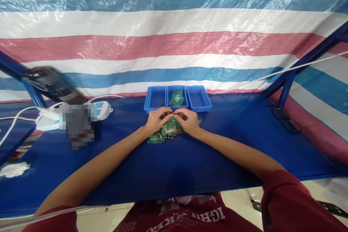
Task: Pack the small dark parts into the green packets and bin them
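Observation:
Over a pile on the blue table, my left hand (157, 119) and my right hand (190, 122) meet fingertip to fingertip. Both are closed in a pinch around something small and dark, too tiny to make out. Below them lie small green clear packets (169, 127) mixed with short brown cylindrical pieces (172, 137). Just beyond my fingers stand three blue bins in a row. The middle bin (177, 87) holds several green packets. Nothing shows inside the right bin (199, 100); in the left bin (156, 98) some dark pieces may sit near its front corner, partly hidden.
A white power strip (102, 110) with cables lies at the left, beside a blurred-out object (79, 127) and a dark bottle-like thing (56, 84). Black-framed glasses (287, 120) rest at the far right. Crumpled white tissue (15, 169) is near the left edge. Striped sheeting (174, 45) hangs behind.

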The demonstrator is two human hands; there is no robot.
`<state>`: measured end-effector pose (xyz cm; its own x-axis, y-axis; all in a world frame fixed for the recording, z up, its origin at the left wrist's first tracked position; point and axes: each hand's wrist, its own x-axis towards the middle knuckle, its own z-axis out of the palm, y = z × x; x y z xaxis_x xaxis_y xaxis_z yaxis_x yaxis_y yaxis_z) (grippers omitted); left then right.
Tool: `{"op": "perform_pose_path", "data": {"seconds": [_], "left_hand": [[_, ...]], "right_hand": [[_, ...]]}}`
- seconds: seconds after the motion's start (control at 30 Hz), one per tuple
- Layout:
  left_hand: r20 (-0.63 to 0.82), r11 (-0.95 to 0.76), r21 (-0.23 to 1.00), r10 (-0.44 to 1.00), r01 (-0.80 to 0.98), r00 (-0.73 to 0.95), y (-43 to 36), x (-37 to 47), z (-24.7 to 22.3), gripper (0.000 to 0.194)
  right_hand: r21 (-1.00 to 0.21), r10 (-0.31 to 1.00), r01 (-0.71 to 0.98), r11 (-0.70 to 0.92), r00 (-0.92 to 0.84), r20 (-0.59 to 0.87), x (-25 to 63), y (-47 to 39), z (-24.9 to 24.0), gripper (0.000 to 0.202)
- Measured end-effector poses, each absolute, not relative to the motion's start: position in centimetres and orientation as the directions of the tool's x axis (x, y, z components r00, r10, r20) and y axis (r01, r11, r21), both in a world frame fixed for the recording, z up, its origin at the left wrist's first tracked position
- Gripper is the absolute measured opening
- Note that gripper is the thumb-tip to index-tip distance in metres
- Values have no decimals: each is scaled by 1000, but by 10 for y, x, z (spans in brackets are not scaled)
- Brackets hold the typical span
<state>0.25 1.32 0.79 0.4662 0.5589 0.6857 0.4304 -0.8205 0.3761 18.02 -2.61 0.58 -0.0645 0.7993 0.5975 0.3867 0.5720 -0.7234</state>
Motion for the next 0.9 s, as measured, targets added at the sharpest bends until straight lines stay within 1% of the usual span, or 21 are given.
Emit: {"op": "perform_pose_path", "data": {"seconds": [0.3, 0.53, 0.7, 0.9], "left_hand": [[677, -808, 401, 578, 431, 455, 13, 3, 8, 18], [700, -821, 384, 557, 422, 447, 13, 3, 9, 22], [722, -839, 367, 529, 402, 446, 13, 4, 8, 20], [704, -838, 377, 536, 394, 466, 14, 3, 7, 19]], "right_hand": [[-755, 816, 367, 544, -20, 578, 180, -23, -1, 20], [-782, 834, 340, 523, -16, 551, 180, -22, -4, 24], [-780, 833, 334, 529, -28, 553, 181, -23, 0, 25], [-773, 832, 348, 531, -41, 553, 181, -23, 3, 28]]}}
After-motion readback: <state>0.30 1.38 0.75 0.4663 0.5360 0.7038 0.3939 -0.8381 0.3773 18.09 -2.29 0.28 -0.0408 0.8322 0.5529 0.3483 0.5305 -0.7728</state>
